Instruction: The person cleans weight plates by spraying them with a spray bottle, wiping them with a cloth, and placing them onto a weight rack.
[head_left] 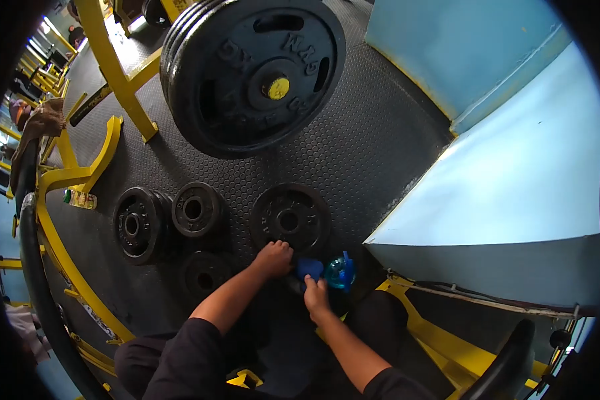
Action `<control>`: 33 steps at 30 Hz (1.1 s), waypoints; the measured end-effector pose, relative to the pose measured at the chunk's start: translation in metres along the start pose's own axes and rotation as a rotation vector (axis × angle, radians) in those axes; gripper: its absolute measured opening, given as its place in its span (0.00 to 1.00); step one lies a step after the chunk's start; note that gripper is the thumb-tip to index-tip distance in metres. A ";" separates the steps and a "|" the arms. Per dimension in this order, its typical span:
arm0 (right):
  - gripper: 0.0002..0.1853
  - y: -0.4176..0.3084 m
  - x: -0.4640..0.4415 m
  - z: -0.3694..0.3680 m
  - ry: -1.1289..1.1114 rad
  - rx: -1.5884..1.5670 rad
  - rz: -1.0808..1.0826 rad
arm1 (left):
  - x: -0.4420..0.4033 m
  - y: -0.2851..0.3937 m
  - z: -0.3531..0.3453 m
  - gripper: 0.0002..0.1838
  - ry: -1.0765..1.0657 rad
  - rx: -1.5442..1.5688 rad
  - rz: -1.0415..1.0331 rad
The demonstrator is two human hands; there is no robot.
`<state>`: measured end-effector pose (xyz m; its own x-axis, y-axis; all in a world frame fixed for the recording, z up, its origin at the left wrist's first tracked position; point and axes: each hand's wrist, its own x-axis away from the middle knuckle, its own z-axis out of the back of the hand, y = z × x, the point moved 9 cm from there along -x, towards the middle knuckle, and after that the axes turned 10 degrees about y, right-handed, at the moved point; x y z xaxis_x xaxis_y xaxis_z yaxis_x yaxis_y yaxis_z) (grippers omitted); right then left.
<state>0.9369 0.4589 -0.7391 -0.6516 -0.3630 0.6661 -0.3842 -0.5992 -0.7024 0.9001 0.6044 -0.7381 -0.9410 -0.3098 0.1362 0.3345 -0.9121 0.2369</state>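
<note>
A black weight plate (307, 233) lies flat on the floor in front of me. My left hand (274, 259) is at its near edge, fingers curled against the rim. Just to the right, my right hand (315, 297) is closed at a small dark-blue object (309, 268), its kind unclear. The fingertips there are partly hidden. Touching or close beside that object is a clear teal bottle (341, 272) with a blue top. Another round, dark shape lies in shadow beneath the right hand, too dim to make out.
Black plates (138, 227) lean together at the left, beside a smaller plate (194, 209) and a shadowed one (205, 274). Large plates (247, 100) hang on a yellow frame (107, 60) ahead. A blue-white wall (500, 160) rises right. A labelled jar (81, 199) stands left.
</note>
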 end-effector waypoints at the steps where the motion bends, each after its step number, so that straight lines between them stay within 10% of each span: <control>1: 0.22 -0.013 0.007 0.005 0.023 0.014 0.089 | -0.003 0.010 0.001 0.21 -0.017 0.042 0.023; 11: 0.20 -0.097 0.075 0.056 -0.008 -0.479 0.368 | 0.012 0.027 0.141 0.22 0.220 0.462 0.551; 13: 0.20 -0.110 0.094 0.036 -0.219 0.153 0.468 | 0.032 0.001 0.147 0.38 0.440 0.700 0.825; 17: 0.24 -0.115 0.129 -0.003 -0.517 0.220 0.664 | 0.081 -0.034 0.094 0.39 0.647 1.031 1.026; 19: 0.27 -0.119 0.154 -0.017 -0.416 0.209 1.128 | 0.109 -0.030 0.075 0.41 0.908 1.701 1.194; 25: 0.30 -0.105 0.143 -0.062 -0.662 0.340 1.207 | 0.141 -0.041 0.080 0.41 0.866 1.695 1.504; 29: 0.30 -0.112 0.120 -0.087 -0.615 0.518 1.342 | 0.128 -0.048 0.077 0.41 0.817 1.971 1.278; 33: 0.31 -0.140 0.100 -0.114 -0.505 0.429 1.399 | 0.134 -0.069 0.076 0.38 0.783 1.602 1.212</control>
<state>0.8512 0.5883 -0.6029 -0.0038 -0.9312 -0.3645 0.5903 0.2922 -0.7525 0.7545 0.6461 -0.6631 0.0278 -0.8112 0.5841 -0.0216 0.5837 0.8117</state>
